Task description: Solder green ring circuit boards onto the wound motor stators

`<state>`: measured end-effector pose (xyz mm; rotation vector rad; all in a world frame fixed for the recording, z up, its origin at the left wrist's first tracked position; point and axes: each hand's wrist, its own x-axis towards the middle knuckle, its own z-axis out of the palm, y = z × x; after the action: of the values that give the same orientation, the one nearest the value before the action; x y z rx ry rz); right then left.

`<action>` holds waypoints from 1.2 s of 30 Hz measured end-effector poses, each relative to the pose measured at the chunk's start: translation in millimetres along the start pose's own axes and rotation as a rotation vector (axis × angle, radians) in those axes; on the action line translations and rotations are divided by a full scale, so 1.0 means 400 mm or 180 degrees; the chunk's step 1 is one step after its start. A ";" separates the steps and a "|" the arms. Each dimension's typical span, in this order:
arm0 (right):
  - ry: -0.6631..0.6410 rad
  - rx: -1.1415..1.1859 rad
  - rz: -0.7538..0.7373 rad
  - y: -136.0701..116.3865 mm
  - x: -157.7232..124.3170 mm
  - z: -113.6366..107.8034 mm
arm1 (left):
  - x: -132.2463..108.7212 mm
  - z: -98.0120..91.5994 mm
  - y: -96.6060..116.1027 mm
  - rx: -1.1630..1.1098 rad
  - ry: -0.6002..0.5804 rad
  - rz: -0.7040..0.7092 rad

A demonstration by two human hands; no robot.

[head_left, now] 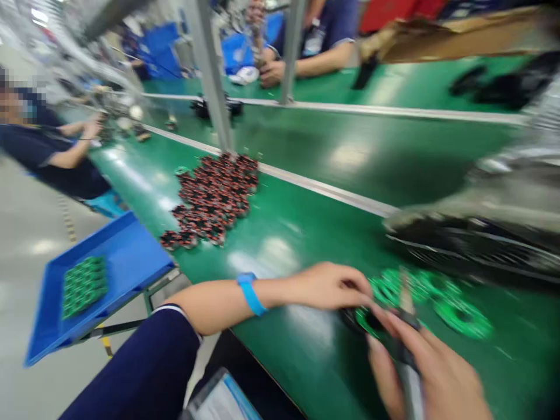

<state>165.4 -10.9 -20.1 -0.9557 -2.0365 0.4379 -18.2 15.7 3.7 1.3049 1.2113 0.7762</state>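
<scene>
My left hand [330,286], a blue band on its wrist, reaches across the green bench with fingers bent together on a black-and-green ring-shaped part [364,322]. Fingers of both hands meet at this part and hide much of it. My right hand [431,361] is wrapped round a slim tool with a pointed tip and a grey-black handle [410,373]; blur hides its exact kind. The tool's tip points away from me, over several loose green rings [464,315] lying just beyond my hands.
Many black-and-red wound parts [214,198] are grouped on the bench at left centre. A blue tray [126,245] with green parts [85,286] stands lower left. Metal posts [212,76] rise from the bench divider. A plastic-covered dark bin [476,245] sits right. Co-workers [48,134] work beyond.
</scene>
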 end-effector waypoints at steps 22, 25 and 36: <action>0.0917 0.0671 0.0631 -0.007 -0.075 -0.073 | 0.002 -0.027 0.018 -0.0325 -0.0387 -0.0367; 0.0873 0.0851 0.0500 -0.010 -0.075 -0.071 | 0.004 -0.036 0.013 -0.0214 -0.0459 -0.0255; 0.0690 0.0995 0.0348 -0.012 -0.070 -0.070 | 0.004 -0.042 -0.002 0.0300 -0.0538 0.0138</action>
<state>196.0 -36.2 -15.2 -0.8821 -1.6674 0.6603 -33.8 21.6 5.0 1.4484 1.0982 0.6319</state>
